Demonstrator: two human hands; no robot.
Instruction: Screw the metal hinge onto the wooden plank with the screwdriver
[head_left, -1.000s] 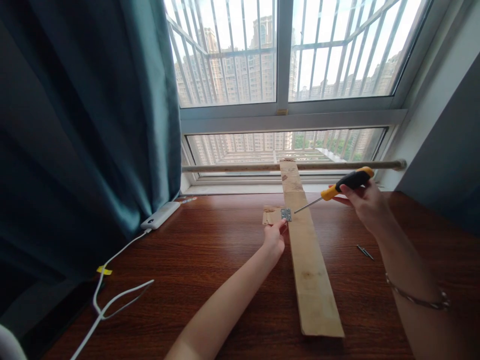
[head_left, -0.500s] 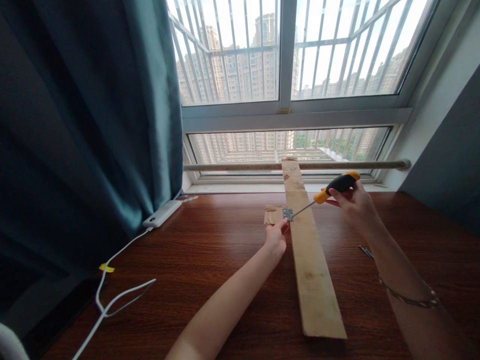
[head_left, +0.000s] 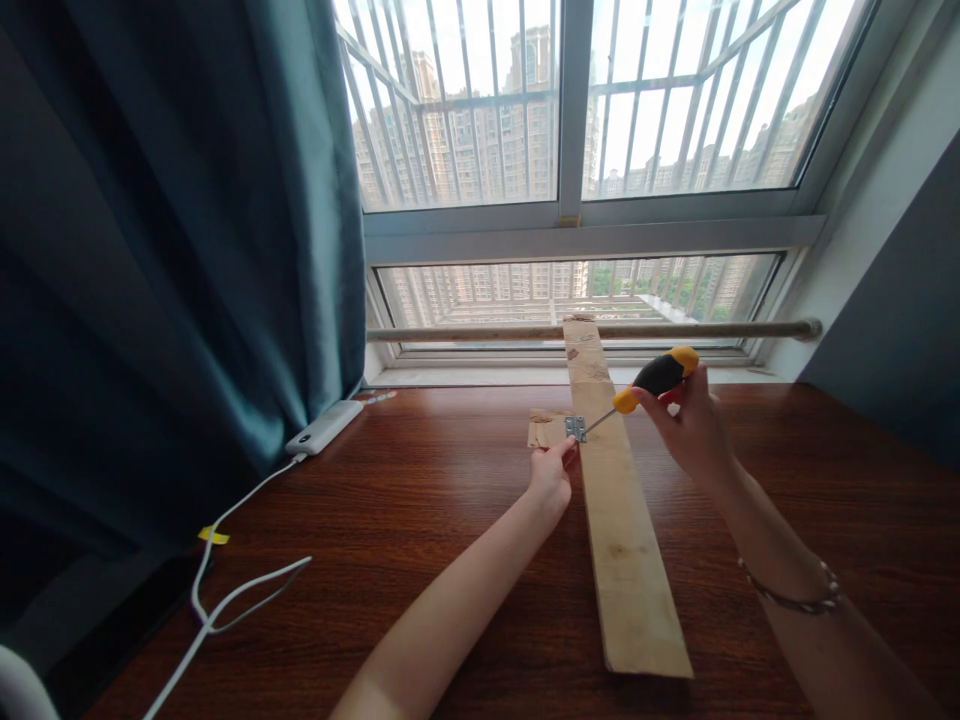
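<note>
My right hand [head_left: 690,420] is closed around the black and yellow handle of a screwdriver [head_left: 657,377]. The screwdriver slants down to the left, its tip at the right edge of a small metal hinge [head_left: 575,428]. That hinge lies where a short wooden piece [head_left: 544,428] meets the left side of a long wooden board [head_left: 626,540]. From below, my left hand [head_left: 553,477] pinches at the hinge's lower edge, thumb and fingers together. Whether a screw sits under the tip is too small to tell.
The board lies lengthwise on the dark wooden table [head_left: 412,500], its far end at a horizontal rail [head_left: 480,334] before the barred window. On the left, a white power bank [head_left: 324,428] with a white cable [head_left: 247,490] lies by the blue curtain [head_left: 300,200].
My right hand and the screwdriver handle have shifted left, closer to the hinge. My right forearm now covers the thin metal pieces seen earlier on the table. My left hand has barely moved.
</note>
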